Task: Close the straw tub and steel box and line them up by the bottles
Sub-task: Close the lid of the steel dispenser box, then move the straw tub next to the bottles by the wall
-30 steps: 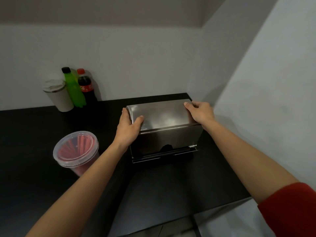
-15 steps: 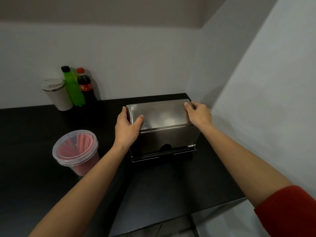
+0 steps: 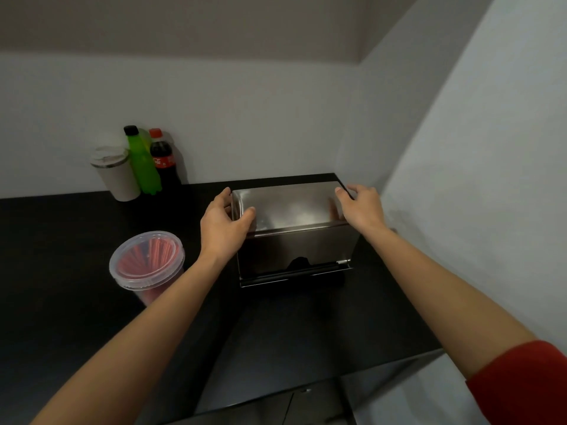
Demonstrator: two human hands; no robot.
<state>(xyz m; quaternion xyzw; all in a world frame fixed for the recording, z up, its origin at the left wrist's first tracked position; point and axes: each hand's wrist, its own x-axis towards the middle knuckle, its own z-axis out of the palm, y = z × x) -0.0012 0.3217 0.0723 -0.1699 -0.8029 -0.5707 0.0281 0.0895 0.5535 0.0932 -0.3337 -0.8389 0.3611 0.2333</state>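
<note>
A shiny rectangular steel box [image 3: 291,231], lid down, stands well right of the green and dark cola bottles [image 3: 153,162]. The left hand [image 3: 222,228] and right hand [image 3: 360,208] clasp its ends, fingers curled. The clear lidded straw tub [image 3: 147,265] waits nearer. Likely both still need lining up.

A black counter [image 3: 67,271] runs into a corner formed by two pale walls [image 3: 245,118]. A white lidded cup [image 3: 118,176] stands at the back wall. A grey cabinet front [image 3: 306,403] lies below the counter edge.
</note>
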